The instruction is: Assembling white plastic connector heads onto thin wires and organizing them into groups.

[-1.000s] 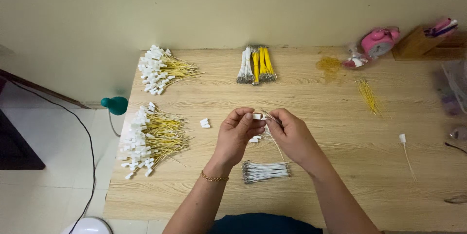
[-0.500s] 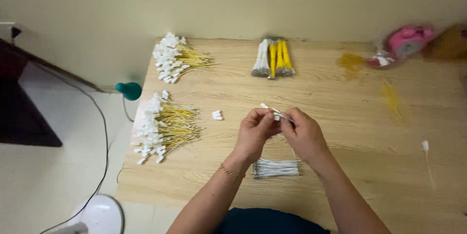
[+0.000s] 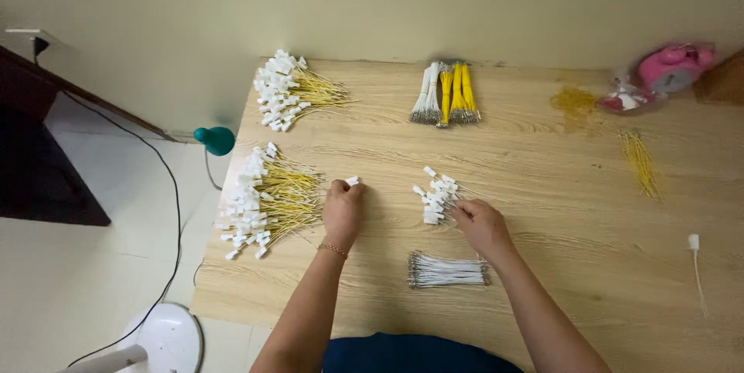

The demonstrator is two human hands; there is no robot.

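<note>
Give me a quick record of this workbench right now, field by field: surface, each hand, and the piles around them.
Surface: wooden table against a pale wall
Left hand: closed, knuckles up, at a small white connector, beside the near pile of yellow wires with white connectors
Right hand: fingers at the loose heap of white connectors
Near edge: bundle of white wires
Far edge: second yellow-wire pile; white and yellow bundles
Far right: pink object; loose yellow wires
</note>
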